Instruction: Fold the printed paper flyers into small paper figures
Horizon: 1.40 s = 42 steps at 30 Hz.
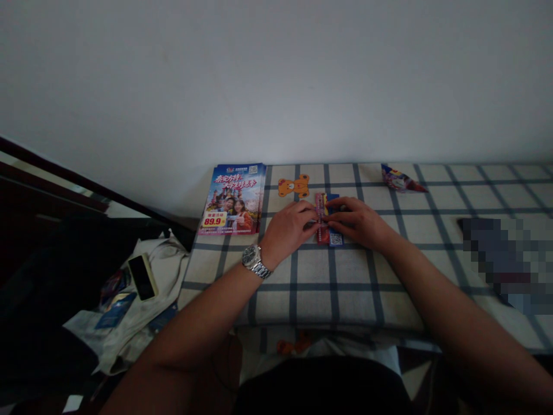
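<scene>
Both my hands meet over a folded colourful flyer (325,230) lying on the checked tablecloth (345,276). My left hand (288,229), with a metal watch on its wrist, presses its bent fingers on the paper's left edge. My right hand (359,221) pinches the paper from the right, fingers closed on it. The paper is partly hidden under the fingers.
A stack of flyers (233,199) lies at the table's far left corner. A bear-shaped orange cutout (294,186) sits behind my hands, a folded paper shape (400,178) at the far right. A phone (141,276) lies on cloth left of the table. A blurred patch covers the right side.
</scene>
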Each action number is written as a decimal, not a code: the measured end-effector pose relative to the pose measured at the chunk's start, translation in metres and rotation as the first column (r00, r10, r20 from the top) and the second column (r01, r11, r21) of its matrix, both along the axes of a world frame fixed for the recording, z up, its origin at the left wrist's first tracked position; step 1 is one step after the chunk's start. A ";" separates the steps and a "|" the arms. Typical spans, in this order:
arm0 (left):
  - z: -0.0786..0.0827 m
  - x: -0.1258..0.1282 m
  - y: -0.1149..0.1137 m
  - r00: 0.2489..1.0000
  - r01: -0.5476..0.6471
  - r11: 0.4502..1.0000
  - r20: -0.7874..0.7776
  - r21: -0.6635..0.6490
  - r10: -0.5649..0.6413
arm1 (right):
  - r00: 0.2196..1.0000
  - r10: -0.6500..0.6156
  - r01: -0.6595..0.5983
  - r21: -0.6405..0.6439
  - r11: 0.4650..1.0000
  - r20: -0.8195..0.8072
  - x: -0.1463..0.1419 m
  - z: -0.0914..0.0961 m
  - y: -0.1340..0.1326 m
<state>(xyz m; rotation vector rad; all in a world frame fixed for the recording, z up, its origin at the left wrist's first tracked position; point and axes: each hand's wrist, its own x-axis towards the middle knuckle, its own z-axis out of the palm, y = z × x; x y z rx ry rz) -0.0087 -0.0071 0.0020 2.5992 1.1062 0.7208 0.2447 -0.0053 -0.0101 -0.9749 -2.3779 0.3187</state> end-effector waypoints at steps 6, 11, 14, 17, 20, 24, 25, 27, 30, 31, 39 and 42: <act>-0.001 -0.003 0.002 0.999 -0.011 0.999 0.045 -0.044 0.013 | 1.000 0.016 -0.016 0.033 0.999 0.003 0.000 0.000 0.000; -0.002 -0.007 0.005 0.997 0.019 0.998 0.069 -0.066 -0.015 | 1.000 0.008 -0.008 0.009 1.000 -0.003 0.000 0.000 0.000; -0.003 -0.009 0.005 0.999 0.025 0.999 0.047 -0.048 -0.023 | 1.000 0.001 -0.001 -0.004 1.000 -0.001 -0.001 0.001 -0.001; -0.004 -0.010 0.006 0.999 0.049 0.999 0.020 -0.009 -0.049 | 1.000 0.000 0.000 0.005 1.000 0.006 -0.001 0.001 -0.001; -0.003 -0.011 0.005 0.996 0.093 0.995 -0.019 0.030 -0.093 | 1.000 -0.005 0.005 0.016 1.000 0.007 -0.001 0.000 -0.001; 0.002 -0.010 0.002 0.992 0.107 0.993 -0.076 0.042 -0.103 | 1.000 0.006 -0.006 0.024 1.000 0.011 0.000 -0.001 0.000; 0.003 -0.009 0.001 0.991 0.107 0.993 -0.092 0.044 -0.102 | 1.000 0.007 -0.008 0.027 1.000 0.015 0.000 -0.001 0.000; 0.004 -0.009 0.000 0.987 0.110 0.993 -0.123 0.044 -0.103 | 1.000 0.003 -0.004 0.034 0.999 0.021 0.000 -0.001 -0.001; 0.005 -0.009 -0.001 0.985 0.108 0.993 -0.139 0.051 -0.100 | 1.000 0.000 0.000 0.035 0.999 0.023 -0.001 -0.001 -0.001; 0.004 -0.009 -0.001 0.985 0.107 0.993 -0.139 0.053 -0.098 | 1.000 0.002 -0.002 0.034 0.999 0.024 -0.001 -0.001 -0.001; 0.001 -0.008 0.001 0.990 0.089 0.994 -0.110 0.056 -0.083 | 1.000 0.010 -0.010 0.007 1.000 0.024 0.000 0.000 -0.001; 0.000 -0.008 0.001 0.991 0.084 0.995 -0.108 0.061 -0.077 | 0.999 0.016 -0.016 0.004 1.000 0.028 0.001 0.000 -0.002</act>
